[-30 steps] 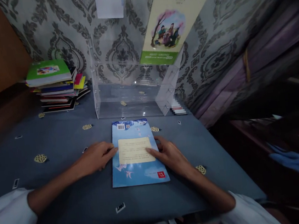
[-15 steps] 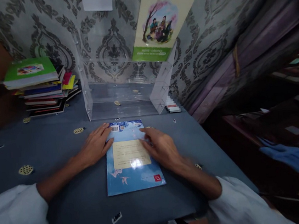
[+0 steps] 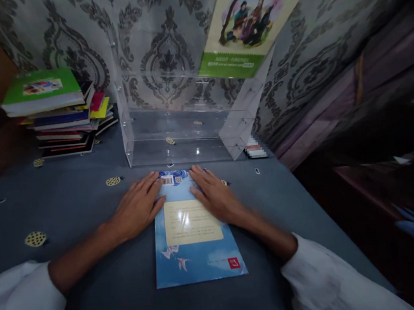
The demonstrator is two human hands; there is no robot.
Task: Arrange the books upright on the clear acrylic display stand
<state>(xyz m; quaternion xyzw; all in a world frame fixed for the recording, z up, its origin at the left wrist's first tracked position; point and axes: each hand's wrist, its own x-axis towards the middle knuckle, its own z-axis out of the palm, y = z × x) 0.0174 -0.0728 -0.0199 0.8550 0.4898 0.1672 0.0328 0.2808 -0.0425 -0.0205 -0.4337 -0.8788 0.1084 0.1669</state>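
Note:
A blue book (image 3: 200, 264) lies flat on the table in front of me, a pale text panel, a barcode and a small red logo on the side facing up. My left hand (image 3: 138, 204) rests across its left edge near the far end, fingers stretched out. Across the far right edge lies my right hand (image 3: 216, 196), fingers also extended and flat on the cover. Neither hand grips the book. Just beyond its far edge stands a clear acrylic rack (image 3: 177, 150); a cream and green book (image 3: 234, 66) leans in its upper right part.
A stack of books (image 3: 58, 119), green one on top, stands at the back left. A small pixelated item (image 3: 255, 147) lies right of the rack. The dark blue-grey tablecloth (image 3: 106, 293) has pineapple prints. A purple curtain (image 3: 329, 93) hangs at the right.
My right hand has moved to the book's far right edge and flattened, its fingers straighter than before. The left hand stays at the left edge. The whole view has shifted slightly.

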